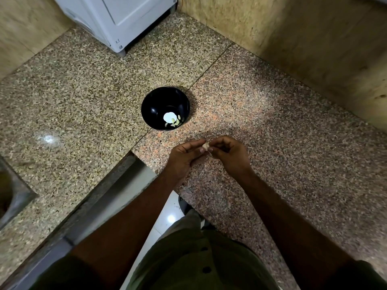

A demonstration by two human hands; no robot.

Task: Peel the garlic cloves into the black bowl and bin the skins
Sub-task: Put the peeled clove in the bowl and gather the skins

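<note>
Now both hands meet over the granite counter (272, 126) — left hand (184, 158) and right hand (228, 153) pinch one garlic clove (205, 146); peeled cloves (174, 122) sit in the black bowl (155, 101). No readable writing anywhere.

A home kitchen. An L-shaped speckled granite counter (83, 84) runs along stone-tiled walls (303, 38), with a white appliance (117, 17) standing in the corner. The edge of a steel sink (12, 193) is set into the counter at the left.

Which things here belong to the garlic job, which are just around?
Job: garlic clove, pinched by left hand and right hand; black bowl holding peeled cloves.

Around: white appliance, sink, granite counter.
</note>
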